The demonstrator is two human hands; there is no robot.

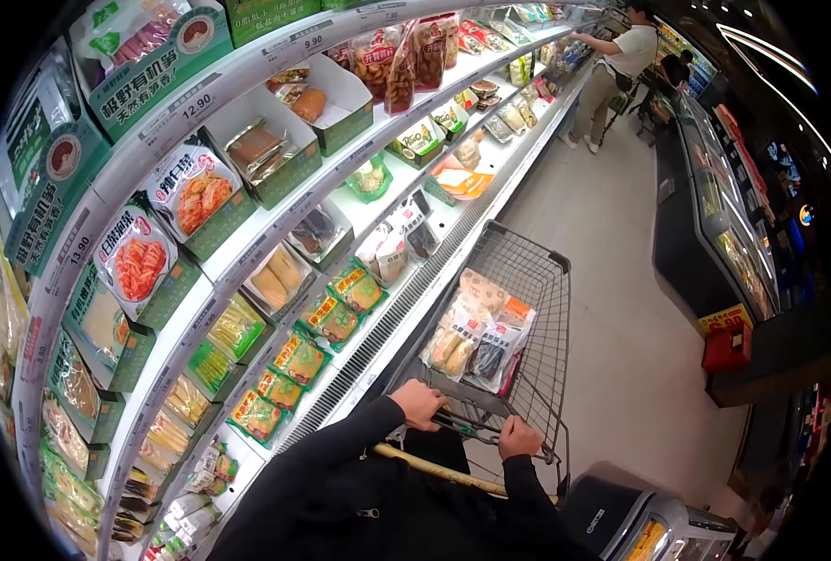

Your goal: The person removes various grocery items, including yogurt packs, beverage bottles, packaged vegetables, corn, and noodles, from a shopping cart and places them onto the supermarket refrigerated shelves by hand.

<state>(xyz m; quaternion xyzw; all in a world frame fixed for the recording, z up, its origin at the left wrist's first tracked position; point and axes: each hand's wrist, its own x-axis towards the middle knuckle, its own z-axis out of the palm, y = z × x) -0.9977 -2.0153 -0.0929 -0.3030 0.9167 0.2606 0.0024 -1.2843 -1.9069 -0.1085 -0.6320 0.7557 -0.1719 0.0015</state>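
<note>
A black zip-front jacket [341, 496] with long sleeves lies nearest the camera, its arms reaching forward to a grey wire-mesh shopping cart [551, 355]. The left hand [419, 406] is curled around the left end of the cart's dark push handle [472, 427], and the right hand [520, 438] grips the same handle near its right end. Inside the cart, toward the left edge and the handle edge, three packages lie together: a beige-and-clear plastic bag of pale, elongated food [458, 327], a white-labelled clear packet with dark contents [494, 353], and an orange-and-white packet [520, 313] partly covered by the others. Along the cart's left side runs a tiered white refrigerated shelf unit with curved front edges [224, 273]. On its bottom tier, green-and-yellow plastic packets [299, 357] stand in a row near the front edge, beside a black slatted vent [415, 307]. Higher up, white packs picturing red kimchi [135, 254] sit in green cartons at the edge of their tier. Near the unit's far end, a person in a pale top [632, 49] stretches an arm toward the shelves. Across the pale floor [621, 271], a long dark glass-topped display case [715, 196] borders the aisle.
</note>
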